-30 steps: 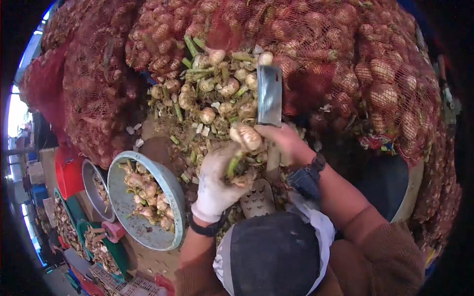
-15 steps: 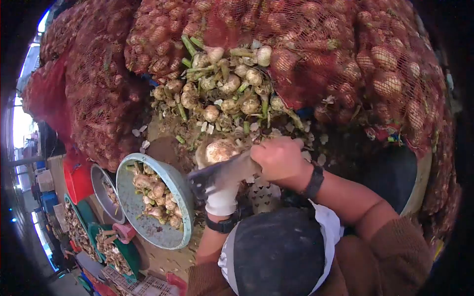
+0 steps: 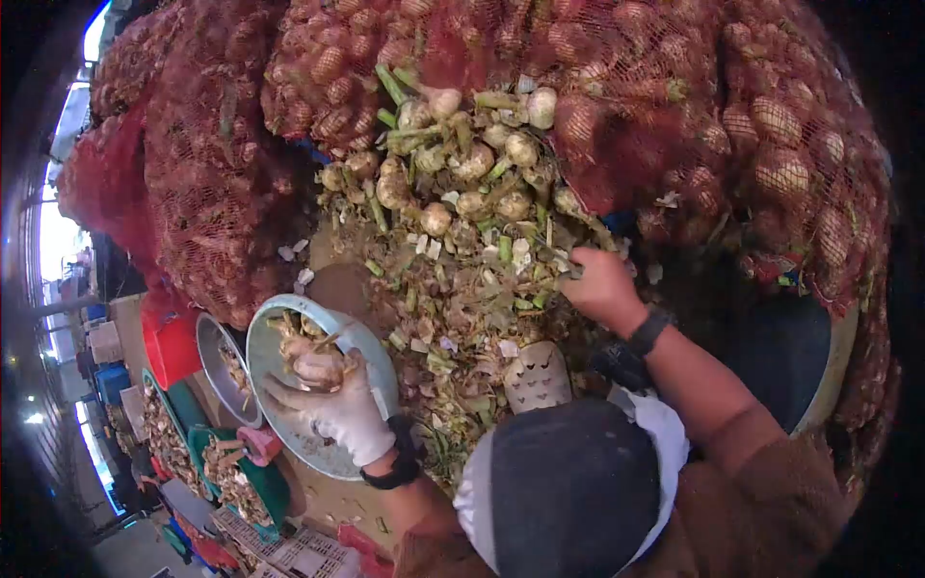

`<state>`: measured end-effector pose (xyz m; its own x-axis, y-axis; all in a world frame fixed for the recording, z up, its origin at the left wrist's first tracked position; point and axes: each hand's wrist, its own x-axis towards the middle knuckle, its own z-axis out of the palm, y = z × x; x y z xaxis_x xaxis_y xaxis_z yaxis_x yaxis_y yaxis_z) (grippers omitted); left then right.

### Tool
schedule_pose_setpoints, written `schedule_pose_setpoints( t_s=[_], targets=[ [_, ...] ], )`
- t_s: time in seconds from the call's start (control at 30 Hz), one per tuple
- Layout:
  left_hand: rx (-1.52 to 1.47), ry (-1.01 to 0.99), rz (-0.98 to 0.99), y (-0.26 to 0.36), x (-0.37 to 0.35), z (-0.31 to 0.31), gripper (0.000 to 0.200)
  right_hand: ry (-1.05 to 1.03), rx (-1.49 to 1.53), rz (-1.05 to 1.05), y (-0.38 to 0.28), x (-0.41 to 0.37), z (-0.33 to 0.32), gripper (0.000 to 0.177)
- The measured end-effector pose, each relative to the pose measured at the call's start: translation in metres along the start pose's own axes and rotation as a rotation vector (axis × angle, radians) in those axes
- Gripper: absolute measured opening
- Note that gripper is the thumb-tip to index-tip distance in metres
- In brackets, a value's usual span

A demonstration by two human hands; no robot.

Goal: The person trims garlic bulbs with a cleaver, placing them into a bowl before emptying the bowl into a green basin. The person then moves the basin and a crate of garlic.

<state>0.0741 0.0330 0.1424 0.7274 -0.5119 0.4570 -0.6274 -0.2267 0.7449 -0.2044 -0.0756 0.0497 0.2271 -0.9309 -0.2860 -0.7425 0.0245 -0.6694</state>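
My left hand [image 3: 337, 409], in a white glove, is over the pale blue-green basin [image 3: 378, 358]. Its fingers are spread beside a garlic bulb [image 3: 318, 369], and other garlic lies in the basin beneath. The glove hides part of the contents. My bare right hand [image 3: 605, 289] is closed in a fist near the front of a heap of garlic bulbs [image 3: 472, 164] with cut green stems. What it grips cannot be made out. Beneath the hands lies a litter of stem pieces and papery skins [image 3: 453, 318].
Red mesh sacks [image 3: 636, 106] full of bulbs wall in the back and sides. A metal bowl [image 3: 204, 337], a red container [image 3: 169, 337] and green trays [image 3: 270, 496] stand at left. A holed shoe [image 3: 538, 376] is below. A cap [image 3: 578, 482] covers the lower middle.
My left hand has moved left and down from a large bulb in the middle to the basin, its fingers spreading. My right hand has shifted right; the blurred grey blade-like shape no longer shows.
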Motion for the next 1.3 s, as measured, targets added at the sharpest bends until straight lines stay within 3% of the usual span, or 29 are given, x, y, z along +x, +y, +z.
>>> schedule_pose_setpoints(
  t_s=[0.03,0.1,0.13,0.17,0.2,0.23,0.27,0.3,0.37,0.4,0.43,0.47,0.5,0.53,0.57,0.63,0.7,0.73,0.77,0.83,0.87,0.9,0.97,1.0,1.03,1.1,1.17,1.23,1.3],
  targets=[
    [-0.171,0.030,-0.060,-0.014,0.003,0.008,0.066,-0.033,0.134,-0.009,-0.009,0.005,0.003,0.025],
    [0.264,-0.200,0.092,-0.050,0.012,0.054,0.062,-0.055,0.187,0.010,-0.017,0.003,0.012,0.030],
    [-0.050,-0.508,-0.548,0.032,0.028,0.078,0.056,-0.076,0.169,0.003,-0.017,0.001,0.016,0.031],
    [-0.081,-0.460,-0.431,-0.025,0.014,0.130,0.057,-0.091,0.153,0.002,-0.017,0.001,0.017,0.032],
    [-0.084,-0.621,-0.520,-0.042,0.012,0.170,0.061,-0.100,0.191,0.008,-0.016,-0.001,0.014,0.030],
    [-0.044,-0.627,-0.546,-0.074,0.001,0.210,0.060,-0.090,0.196,0.022,-0.016,-0.004,0.008,0.030],
    [0.226,-0.594,-0.308,-0.068,-0.005,0.220,0.053,-0.068,0.186,0.033,-0.015,-0.005,0.000,0.028],
    [0.216,-0.610,-0.298,-0.064,-0.007,0.222,0.053,-0.043,0.170,0.041,-0.014,-0.005,-0.008,0.027],
    [-0.146,-0.598,-0.343,-0.064,-0.014,0.206,0.046,-0.025,0.102,0.035,-0.015,-0.005,-0.017,0.025],
    [-0.171,-0.571,-0.247,-0.076,-0.023,0.195,0.036,-0.017,0.037,0.007,-0.018,-0.002,-0.021,0.022],
    [-0.380,-0.695,-0.550,-0.020,-0.020,0.159,0.028,-0.014,0.030,0.002,-0.026,0.000,-0.023,0.022],
    [-0.157,-0.649,-0.171,0.005,-0.024,0.137,0.022,0.031,0.003,-0.146,-0.038,-0.001,-0.023,0.020],
    [-0.038,-0.737,-0.049,0.006,-0.031,0.117,0.024,0.068,-0.020,-0.290,-0.047,-0.004,-0.021,0.019],
    [0.447,-0.626,0.421,0.000,-0.042,0.103,0.022,0.056,-0.019,-0.285,-0.054,-0.007,-0.019,0.019],
    [-0.070,-0.752,0.085,-0.002,-0.052,0.089,0.017,0.045,0.003,-0.379,-0.060,-0.009,-0.017,0.019],
    [0.183,-0.706,0.159,0.061,-0.033,0.069,0.012,0.042,0.037,-0.467,-0.054,-0.011,-0.010,0.018],
    [0.109,-0.625,0.192,0.065,-0.021,0.064,0.013,-0.350,-0.188,-0.068,-0.011,0.001,0.005,0.020],
    [-0.058,-0.554,0.293,0.058,-0.018,0.070,0.022,-0.378,0.084,-0.068,-0.003,-0.002,0.001,0.025],
    [-0.067,-0.561,0.295,0.056,-0.022,0.073,0.022,-0.371,0.082,-0.059,0.000,0.001,0.005,0.025],
    [-0.202,-0.653,0.385,0.064,-0.034,0.068,0.029,-0.431,1.015,0.302,-0.034,-0.002,-0.001,0.033],
    [-0.248,-0.768,0.394,0.039,-0.043,0.069,0.047,-0.443,1.083,0.303,-0.045,0.004,-0.008,0.041],
    [-0.250,-0.764,0.400,0.045,-0.044,0.068,0.047,-0.440,1.082,0.295,-0.054,0.007,-0.015,0.041],
    [-0.316,-0.747,-0.028,0.063,-0.045,0.064,0.064,-0.305,0.998,-0.084,-0.071,0.011,-0.020,0.042],
    [-0.294,-0.836,-0.035,0.066,-0.040,0.065,0.075,-0.176,0.968,-0.148,-0.081,0.006,-0.012,0.035],
    [-0.249,-0.876,-0.024,0.049,-0.042,0.070,0.074,-0.194,0.973,-0.145,-0.087,-0.001,-0.011,0.035],
    [-0.515,-0.826,-0.293,0.047,-0.044,0.075,0.068,-0.119,0.365,-0.350,-0.098,-0.011,-0.022,0.028],
    [-0.500,-0.887,-0.318,0.005,-0.054,0.077,0.064,-0.076,0.257,-0.379,-0.096,-0.015,-0.032,0.020],
    [-0.491,-0.951,-0.352,0.004,-0.056,0.078,0.060,0.049,-0.096,-0.611,-0.079,-0.018,-0.030,0.013],
    [-0.740,-0.632,-0.411,0.015,-0.063,0.083,0.057,0.076,-0.145,-0.628,-0.075,-0.023,-0.027,0.008]
  ],
)
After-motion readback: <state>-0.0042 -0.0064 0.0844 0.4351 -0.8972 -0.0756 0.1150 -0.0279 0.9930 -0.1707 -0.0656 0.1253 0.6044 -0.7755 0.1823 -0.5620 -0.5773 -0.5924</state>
